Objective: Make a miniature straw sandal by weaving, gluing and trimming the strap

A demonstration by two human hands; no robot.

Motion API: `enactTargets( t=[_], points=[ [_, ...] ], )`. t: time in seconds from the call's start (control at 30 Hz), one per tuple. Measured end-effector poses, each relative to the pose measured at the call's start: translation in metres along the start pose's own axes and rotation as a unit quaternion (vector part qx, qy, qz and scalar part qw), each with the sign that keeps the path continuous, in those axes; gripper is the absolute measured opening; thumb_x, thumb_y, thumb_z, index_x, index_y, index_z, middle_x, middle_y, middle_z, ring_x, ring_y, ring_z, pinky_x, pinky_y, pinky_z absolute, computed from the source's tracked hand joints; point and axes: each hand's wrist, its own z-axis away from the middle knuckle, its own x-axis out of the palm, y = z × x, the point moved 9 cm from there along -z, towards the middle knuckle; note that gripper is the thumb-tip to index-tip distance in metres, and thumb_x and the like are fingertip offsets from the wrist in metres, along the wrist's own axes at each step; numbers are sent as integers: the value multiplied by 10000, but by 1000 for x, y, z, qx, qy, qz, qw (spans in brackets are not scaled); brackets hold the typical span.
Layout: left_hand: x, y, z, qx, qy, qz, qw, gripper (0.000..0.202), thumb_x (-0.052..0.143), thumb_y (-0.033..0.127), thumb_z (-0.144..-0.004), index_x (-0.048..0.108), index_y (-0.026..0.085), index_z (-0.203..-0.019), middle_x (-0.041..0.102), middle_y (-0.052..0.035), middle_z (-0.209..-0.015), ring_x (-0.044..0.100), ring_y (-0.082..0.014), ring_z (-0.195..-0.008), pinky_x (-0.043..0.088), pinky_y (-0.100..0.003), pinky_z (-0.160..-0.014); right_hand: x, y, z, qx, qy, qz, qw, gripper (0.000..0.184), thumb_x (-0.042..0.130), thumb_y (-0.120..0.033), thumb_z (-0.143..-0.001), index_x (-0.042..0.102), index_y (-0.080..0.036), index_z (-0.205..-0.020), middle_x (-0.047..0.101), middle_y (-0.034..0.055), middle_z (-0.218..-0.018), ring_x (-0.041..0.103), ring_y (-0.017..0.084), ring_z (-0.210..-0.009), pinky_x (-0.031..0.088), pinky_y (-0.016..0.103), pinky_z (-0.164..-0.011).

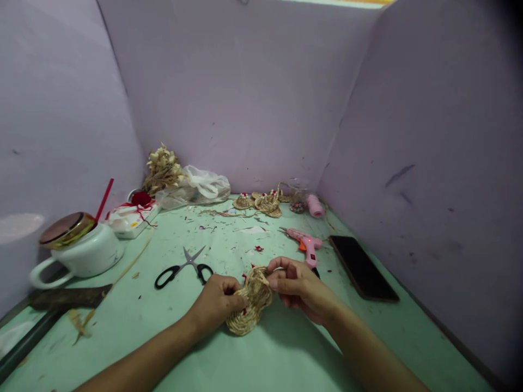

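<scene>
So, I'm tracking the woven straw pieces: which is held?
The curvy woven straw piece in the left hand, right hand at its edge; other woven pieces lie near the back wall.

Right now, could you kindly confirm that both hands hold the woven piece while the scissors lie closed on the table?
Not quite: the scissors lie open on the table, as the head view shows. The left hand and right hand do hold the woven piece.
</scene>
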Motion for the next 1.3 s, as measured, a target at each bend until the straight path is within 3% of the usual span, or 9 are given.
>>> enactTargets(
  t=[0.37,0.57,0.9,1.2,1.3],
  points=[
    [2,3,2,1,-9,-11,1000,129,596,243,-531,567,121,-503,531,10,-466,437,-97,-454,319,-215,-453,-1,4,-1,1,13,-18,1000,309,700,-214,-514,512,-174,-755,554,-69,-530,369,23,-342,131,152,-308],
    [1,4,2,4,-8,-7,1000,119,595,233,-531,565,121,-501,543,5,-479,445,-99,-463,327,-216,-461,0,0,-2,-34,14,-20,999,329,699,-215,-538,442,-199,-744,467,-112,-469,234,10,-342,107,152,-324],
    [2,2,3,4,-12,-7,1000,153,610,261,-529,569,115,-513,535,4,-483,439,-102,-467,325,-220,-462,-3,2,-3,-34,29,-32,998,404,698,-190,-504,378,-222,-749,552,-90,-584,270,17,-374,103,145,-337],
    [3,6,3,21,-3,-51,998,161,594,267,-565,585,113,-520,511,14,-477,418,-99,-465,311,-219,-457,1,-4,0,-50,24,8,998,454,758,-286,-544,483,-196,-894,651,-2,-741,381,38,-410,194,164,-357],
    [2,5,6,17,14,-69,997,147,594,254,-568,595,114,-520,526,10,-480,440,-106,-474,320,-217,-457,-12,-6,-1,-59,82,35,994,410,759,-325,-541,523,-184,-845,607,-23,-631,345,42,-393,199,178,-364]
  ],
)
